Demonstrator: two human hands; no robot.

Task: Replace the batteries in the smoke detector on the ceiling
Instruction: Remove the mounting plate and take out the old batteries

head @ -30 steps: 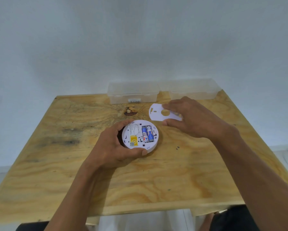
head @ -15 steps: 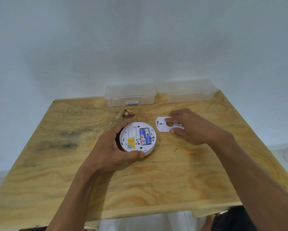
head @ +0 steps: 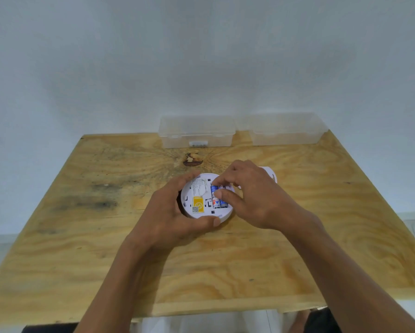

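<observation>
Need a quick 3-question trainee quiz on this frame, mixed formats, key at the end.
1. True or false: the left hand grips the rim of the smoke detector.
2. The right hand has its fingertips on: A) the batteries B) the yellow label C) a clear box
3. How many clear boxes stand at the table's far edge?

Key: 1 true; 2 A; 3 two.

One head-worn view looks forward and down, close over the wooden table (head: 297, 248).
</observation>
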